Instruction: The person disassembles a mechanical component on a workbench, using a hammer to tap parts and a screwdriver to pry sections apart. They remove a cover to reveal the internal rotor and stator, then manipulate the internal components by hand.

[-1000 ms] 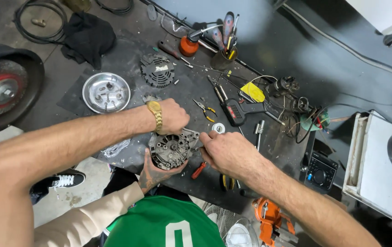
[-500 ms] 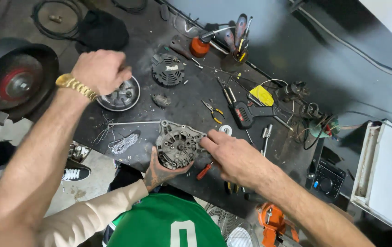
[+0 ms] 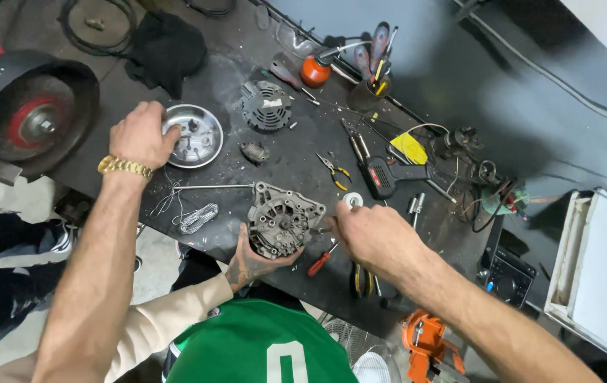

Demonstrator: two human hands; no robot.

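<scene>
1. Reaching across the dark workbench (image 3: 303, 177), the left hand (image 3: 140, 135) rests curled on the rim of a shallow round metal dish (image 3: 193, 135); its fingers pinch the dish edge, and a gold watch sits on the wrist.
2. The right hand (image 3: 374, 234) is bent closed at the right side of the alternator housing (image 3: 282, 221). Its fingertips are hidden behind the knuckles, so I cannot tell whether they pinch a small part or only press on the casing.
3. A co-worker's hand (image 3: 254, 262), coming from a cream sleeve below, cups the housing from underneath and steadies it near the front edge of the bench.
4. The housing is a grey cast piece, roughly round, with ribbed vents and a central hub facing up. It looks dirty and oily.
5. Judging by what lies about, the unit is already taken apart: a second finned alternator part (image 3: 266, 106) stands farther back, and a small dark component (image 3: 254, 152) lies between it and the housing. Nothing shows reassembly yet.
6. Farther out lie a coil of thin wire (image 3: 197, 216), a red-handled screwdriver (image 3: 320, 261), pliers (image 3: 335, 170), a soldering gun (image 3: 388, 174) and an orange oil can (image 3: 315, 71).
</scene>
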